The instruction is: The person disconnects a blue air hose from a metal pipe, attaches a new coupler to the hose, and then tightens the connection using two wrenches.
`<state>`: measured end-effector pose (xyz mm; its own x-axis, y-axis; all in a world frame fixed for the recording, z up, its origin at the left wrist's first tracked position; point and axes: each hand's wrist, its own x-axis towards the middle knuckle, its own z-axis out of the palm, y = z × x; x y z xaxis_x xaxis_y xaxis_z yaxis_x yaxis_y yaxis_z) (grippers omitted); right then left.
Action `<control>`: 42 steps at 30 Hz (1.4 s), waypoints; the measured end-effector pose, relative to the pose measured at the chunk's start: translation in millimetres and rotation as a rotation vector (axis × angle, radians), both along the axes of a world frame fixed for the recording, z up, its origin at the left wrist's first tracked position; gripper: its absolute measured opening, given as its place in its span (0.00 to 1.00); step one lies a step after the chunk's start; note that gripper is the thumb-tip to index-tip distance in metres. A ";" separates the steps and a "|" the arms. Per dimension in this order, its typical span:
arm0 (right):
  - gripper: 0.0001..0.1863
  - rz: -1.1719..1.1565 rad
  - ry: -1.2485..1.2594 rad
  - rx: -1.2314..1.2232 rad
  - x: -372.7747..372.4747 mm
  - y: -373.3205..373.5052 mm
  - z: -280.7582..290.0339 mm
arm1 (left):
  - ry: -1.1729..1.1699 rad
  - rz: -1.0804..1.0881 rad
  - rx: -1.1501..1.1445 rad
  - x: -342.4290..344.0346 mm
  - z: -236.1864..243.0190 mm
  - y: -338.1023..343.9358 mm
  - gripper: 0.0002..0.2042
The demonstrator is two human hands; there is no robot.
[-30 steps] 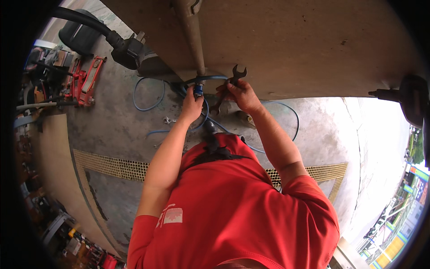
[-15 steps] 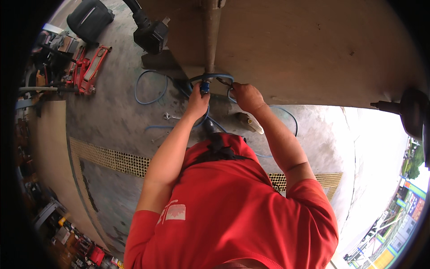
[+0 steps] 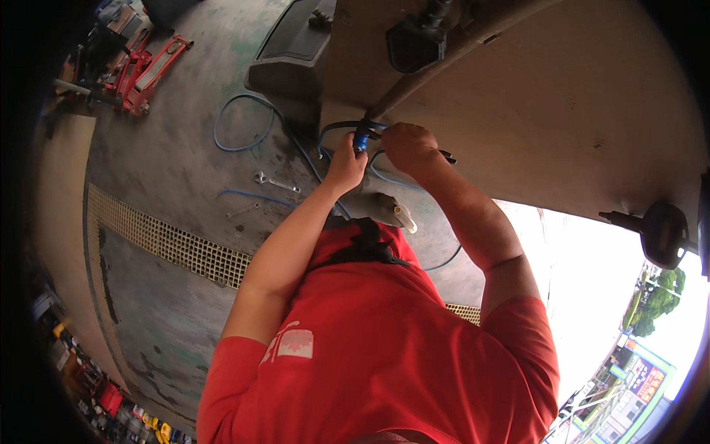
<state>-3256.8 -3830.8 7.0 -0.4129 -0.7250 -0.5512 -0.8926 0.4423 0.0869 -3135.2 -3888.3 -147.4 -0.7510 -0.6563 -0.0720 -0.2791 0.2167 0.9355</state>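
My left hand [image 3: 347, 164] is closed round a blue fitting [image 3: 360, 141] just below the end of a long brown metal pipe [image 3: 436, 68]. My right hand [image 3: 409, 148] is wrapped round dark pliers [image 3: 448, 157]; their handle ends stick out past its right side. The front of the pliers reaches toward the blue fitting, but whether they grip it is too small to tell. A blue hose [image 3: 342, 124] loops beside both hands and runs on in coils across the floor.
A large brown panel [image 3: 532, 111] fills the upper right. On the concrete floor lie a wrench [image 3: 277, 183], a smaller wrench [image 3: 242, 211] and a bottle [image 3: 399, 214]. A red floor jack [image 3: 144, 78] stands at upper left. Yellowish grating [image 3: 170, 244] crosses behind my arms.
The view has shifted and turned, so the pipe now slants to the upper right. My right hand has rolled over, and the pliers' handle ends now show. My left hand stays on the fitting.
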 end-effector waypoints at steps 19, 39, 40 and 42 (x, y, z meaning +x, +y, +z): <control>0.07 0.067 0.168 0.114 31.4 -33.2 -3.3 | 0.073 0.031 0.038 -5.5 -11.2 2.5 0.18; 0.13 -0.115 0.131 0.123 7.7 -17.3 -27.6 | 0.135 0.008 0.133 -4.4 -5.1 -3.2 0.18; 0.13 -0.132 0.107 0.076 6.4 -10.0 -25.7 | 0.140 -0.009 0.128 -2.8 -4.7 -3.2 0.18; 0.14 -0.148 0.065 -0.028 12.7 1.4 -14.9 | 0.145 -0.005 0.093 -3.2 -8.0 -6.1 0.18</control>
<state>-3244.1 -3829.4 -7.9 -0.5508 -0.6679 -0.5005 -0.8102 0.5720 0.1284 -3138.4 -3894.3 -155.4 -0.7611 -0.6482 -0.0235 -0.1392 0.1278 0.9820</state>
